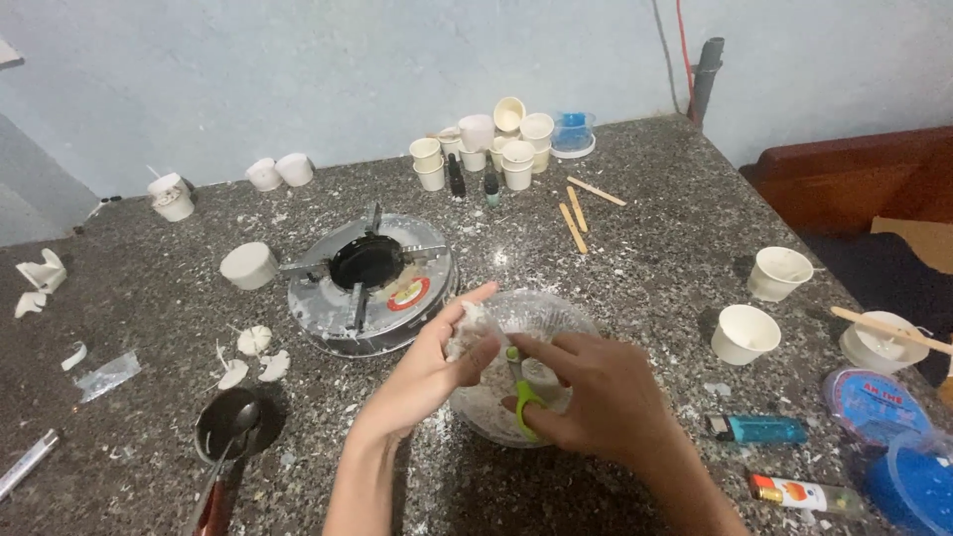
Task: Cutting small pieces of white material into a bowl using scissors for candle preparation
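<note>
- White, waxy lump [475, 328]: the left hand [429, 375] is pinching it between thumb and fingers, holding it just over the clear bowl [556, 316].
- The right hand [596, 397] is closing its grip on green-handled scissors [520, 395], fingers through the loop, with the blades pointing up at the lump; whether they are biting into it I cannot tell.
- The bowl is sitting on the speckled stone surface [655, 268] under both hands and is already holding a heap of pale flakes and chunks, so a good share of the cutting looks done, while the piece in the left hand is still waiting to be chopped.
- Just left of the bowl a small metal burner [369, 280] is standing unlit, with no pot on it.
- Nearer the person, a dark ladle [230, 421] is lying beside white scraps [254, 341].
- To the right, two white paper cups [745, 334] are standing open, seemingly empty; a third cup [884, 342] is carrying a wooden stick across its rim.
- A blue lighter [759, 429] and blue lidded tubs [911, 482] are resting near the right edge.
- Along the back, a cluster of small cups [486, 144] is standing with wooden sticks [576, 218] nearby.
</note>
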